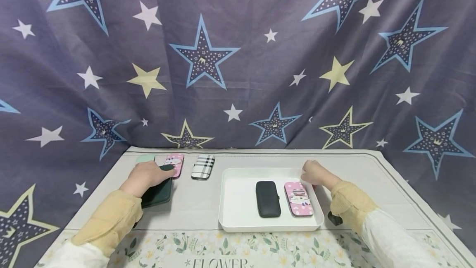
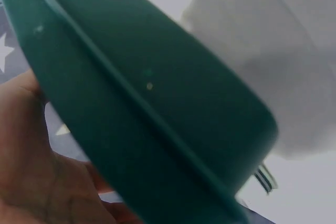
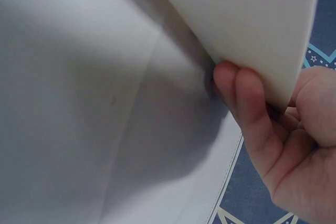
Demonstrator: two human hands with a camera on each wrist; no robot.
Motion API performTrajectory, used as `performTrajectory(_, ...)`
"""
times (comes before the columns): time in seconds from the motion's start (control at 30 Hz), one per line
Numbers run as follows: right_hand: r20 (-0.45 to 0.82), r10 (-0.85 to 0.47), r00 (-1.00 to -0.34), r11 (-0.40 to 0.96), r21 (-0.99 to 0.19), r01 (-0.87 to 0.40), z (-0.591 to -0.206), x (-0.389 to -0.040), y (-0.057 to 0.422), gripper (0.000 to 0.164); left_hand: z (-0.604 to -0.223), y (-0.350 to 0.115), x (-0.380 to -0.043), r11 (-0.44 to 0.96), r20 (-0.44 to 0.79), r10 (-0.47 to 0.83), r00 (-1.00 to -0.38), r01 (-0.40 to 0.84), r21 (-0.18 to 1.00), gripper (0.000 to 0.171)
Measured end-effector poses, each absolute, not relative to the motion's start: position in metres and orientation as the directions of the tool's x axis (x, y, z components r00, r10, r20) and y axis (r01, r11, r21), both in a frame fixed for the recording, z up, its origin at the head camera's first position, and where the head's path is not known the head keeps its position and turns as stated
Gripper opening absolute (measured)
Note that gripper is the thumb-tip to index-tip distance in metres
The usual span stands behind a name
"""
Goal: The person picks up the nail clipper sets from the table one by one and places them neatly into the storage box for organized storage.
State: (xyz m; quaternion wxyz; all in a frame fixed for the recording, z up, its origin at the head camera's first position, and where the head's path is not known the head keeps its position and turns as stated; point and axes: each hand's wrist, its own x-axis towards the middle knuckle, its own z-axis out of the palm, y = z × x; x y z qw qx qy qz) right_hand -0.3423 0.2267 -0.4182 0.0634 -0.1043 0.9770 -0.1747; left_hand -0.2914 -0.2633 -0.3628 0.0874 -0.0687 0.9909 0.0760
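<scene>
White tray (image 1: 238, 202): two cases (image 1: 268, 199); left hand (image 1: 146, 177): one

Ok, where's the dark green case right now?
In the head view's left part, the dark green case is held by the left hand, left of the white tray.

Two cases (image 1: 268, 199) lie (side by side) in the tray (image 1: 236, 206) — others (image 1: 203, 167) left.

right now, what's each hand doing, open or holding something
Left hand: closed, holding the dark green case.
Right hand: closed, holding the white tray by its edge.
</scene>
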Motion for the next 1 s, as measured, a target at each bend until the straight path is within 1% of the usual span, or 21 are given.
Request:
performTrajectory(0.2,-0.095,-0.221,-0.971,0.917,-0.358,-0.174,-0.419,-0.343,0.227,0.016,-0.354,-0.246,-0.296,0.984,-0.232,-0.116,-0.966,-0.143,0.105,0.098)
performTrajectory(0.4,-0.089,-0.226,-0.970,0.916,-0.358,-0.181,-0.419,-0.343,0.228,0.018,-0.350,-0.229,-0.302,0.985,-0.223,-0.101,-0.970,-0.129,0.115,0.099)
performTrajectory(0.63,-0.093,-0.238,-0.967,0.915,-0.356,-0.191,-0.419,-0.344,0.228,0.019,-0.343,-0.209,-0.306,0.990,-0.204,-0.067,-0.977,-0.090,0.107,0.093)
performTrajectory(0.83,-0.086,-0.235,-0.968,0.917,-0.350,-0.191,-0.418,-0.344,0.227,0.021,-0.337,-0.191,-0.311,0.988,-0.193,-0.061,-0.979,-0.087,0.127,0.100)
performTrajectory(1.0,-0.084,-0.232,-0.969,0.919,-0.346,-0.190,-0.417,-0.342,0.227,0.021,-0.332,-0.176,-0.312,0.989,-0.207,-0.064,-0.976,-0.090,0.117,0.102)
